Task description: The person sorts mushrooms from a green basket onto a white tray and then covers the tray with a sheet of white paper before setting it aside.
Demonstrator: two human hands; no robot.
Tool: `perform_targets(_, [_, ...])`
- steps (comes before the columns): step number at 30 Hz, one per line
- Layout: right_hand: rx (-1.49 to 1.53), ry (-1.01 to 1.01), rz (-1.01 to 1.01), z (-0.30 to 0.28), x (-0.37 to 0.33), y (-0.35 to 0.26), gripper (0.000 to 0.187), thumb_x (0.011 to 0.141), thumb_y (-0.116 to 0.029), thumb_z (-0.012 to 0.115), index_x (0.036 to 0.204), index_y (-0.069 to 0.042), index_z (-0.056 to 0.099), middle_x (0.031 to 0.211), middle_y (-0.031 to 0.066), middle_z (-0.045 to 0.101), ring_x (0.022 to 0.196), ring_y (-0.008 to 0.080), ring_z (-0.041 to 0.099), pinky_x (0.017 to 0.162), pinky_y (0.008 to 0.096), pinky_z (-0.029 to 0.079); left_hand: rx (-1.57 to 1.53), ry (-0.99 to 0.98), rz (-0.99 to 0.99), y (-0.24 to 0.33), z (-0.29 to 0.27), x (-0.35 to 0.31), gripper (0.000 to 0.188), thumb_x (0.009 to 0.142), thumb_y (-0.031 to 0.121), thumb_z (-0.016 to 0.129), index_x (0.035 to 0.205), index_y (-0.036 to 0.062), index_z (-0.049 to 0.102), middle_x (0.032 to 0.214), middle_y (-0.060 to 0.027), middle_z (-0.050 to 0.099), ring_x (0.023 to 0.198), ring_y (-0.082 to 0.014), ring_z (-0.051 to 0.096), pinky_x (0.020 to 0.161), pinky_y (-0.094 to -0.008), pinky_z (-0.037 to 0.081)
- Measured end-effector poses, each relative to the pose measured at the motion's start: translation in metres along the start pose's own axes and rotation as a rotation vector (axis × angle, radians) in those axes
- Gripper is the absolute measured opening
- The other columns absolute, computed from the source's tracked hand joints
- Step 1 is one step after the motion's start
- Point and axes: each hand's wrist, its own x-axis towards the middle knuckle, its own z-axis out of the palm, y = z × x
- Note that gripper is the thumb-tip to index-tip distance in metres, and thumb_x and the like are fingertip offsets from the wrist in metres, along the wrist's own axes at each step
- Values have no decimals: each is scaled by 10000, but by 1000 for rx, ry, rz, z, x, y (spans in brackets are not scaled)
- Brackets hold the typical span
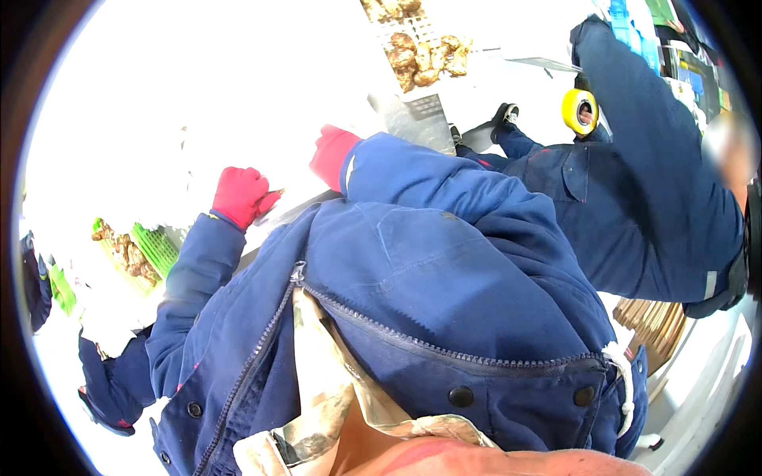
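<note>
Both of my hands wear red gloves and are held over a glaring white surface at the edge in front of me. My left hand [238,197] is closed, fingers curled; a small brownish bit shows by its fingertips, too small to name. To the right and slightly farther off, my right hand [335,157] is closed in a fist. Whatever it may hold is hidden. Beyond it, knobbly brown lumps [427,62] lie in a white slotted crate [429,30]. A grey metal piece [409,117] stands between that crate and my right hand.
At left, a green crate [155,247] stands beside more brown lumps [131,255]. On the right, close to my arm, a person in dark blue [635,206] has a hand at a yellow tape roll [580,112]. Flat brown cardboard [652,327] is stacked lower right. Another person's dark clothing [119,373] shows lower left.
</note>
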Motion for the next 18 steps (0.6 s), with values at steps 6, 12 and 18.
perform_targets(6, [205, 480, 414, -35, -80, 106, 243, 872, -295, 582, 1005, -102, 648, 988, 80, 654, 915, 273, 614, 773, 434, 476, -33, 236, -80, 17, -10, -16, 271, 741, 307, 716, 857, 87, 609, 930, -101, 593, 889, -303, 556, 768, -426, 421])
perform_targets(12, [116, 123, 1298, -2, -122, 230, 447, 880, -480, 577, 1044, -76, 678, 1003, 171, 680, 954, 337, 646, 818, 451, 495, -197, 276, -111, 42, 15, 13, 219, 780, 183, 700, 957, 87, 613, 968, -95, 624, 873, -307, 586, 776, -444, 435])
perform_targets(18, [239, 127, 1385, -2, -97, 240, 489, 817, -493, 634, 1077, -82, 689, 1071, 152, 678, 1001, 323, 648, 848, 415, 504, -239, 364, -61, 36, 15, 13, 158, 792, 159, 685, 919, 89, 622, 886, -87, 634, 777, -308, 598, 674, -418, 471])
